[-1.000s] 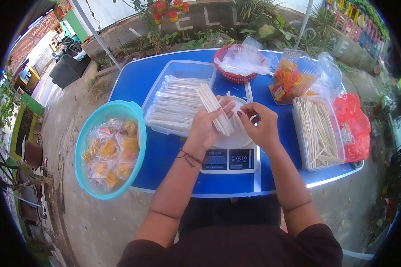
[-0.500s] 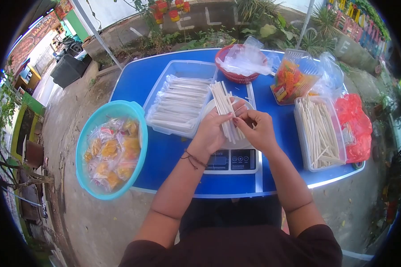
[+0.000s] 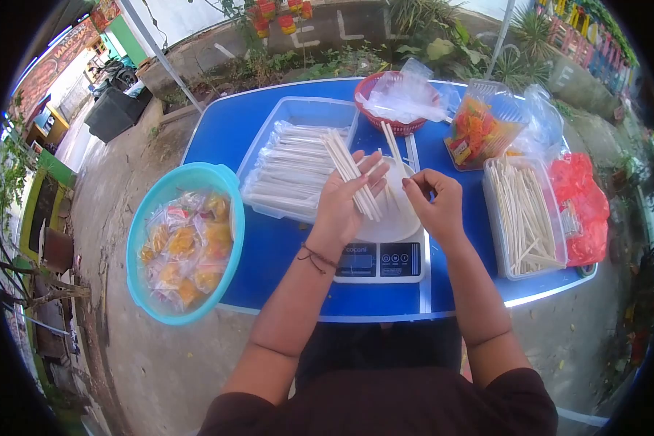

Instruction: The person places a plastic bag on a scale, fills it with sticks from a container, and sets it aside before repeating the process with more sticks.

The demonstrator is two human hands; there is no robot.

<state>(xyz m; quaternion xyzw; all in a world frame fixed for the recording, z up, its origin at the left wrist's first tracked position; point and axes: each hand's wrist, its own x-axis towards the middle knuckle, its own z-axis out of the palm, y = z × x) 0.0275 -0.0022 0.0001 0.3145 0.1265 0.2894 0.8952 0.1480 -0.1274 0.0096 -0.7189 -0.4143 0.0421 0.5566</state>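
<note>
My left hand (image 3: 345, 203) holds a bundle of pale sticks (image 3: 347, 168) against its palm with the thumb, fingers partly spread, over the left side of a kitchen scale (image 3: 380, 270). A few more sticks (image 3: 395, 152) rise from the pinched fingertips of my right hand (image 3: 437, 203), just right of the scale's round white plate (image 3: 403, 221). Some loose sticks show between the hands above the plate. The two hands are apart. Left of them, a clear tray (image 3: 258, 142) contains plastic-wrapped stick bundles (image 3: 287, 171).
A turquoise basin (image 3: 134, 272) of bagged food stands at the left. To the right are a box of loose sticks (image 3: 523, 214) and a red plastic bag (image 3: 587, 211). Behind sit a red basket (image 3: 396, 126) of plastic bags and a container of orange packets (image 3: 476, 131).
My hands have moved apart. The bundle is now split, with a few sticks in my right hand and the rest leaning left in my left hand.
</note>
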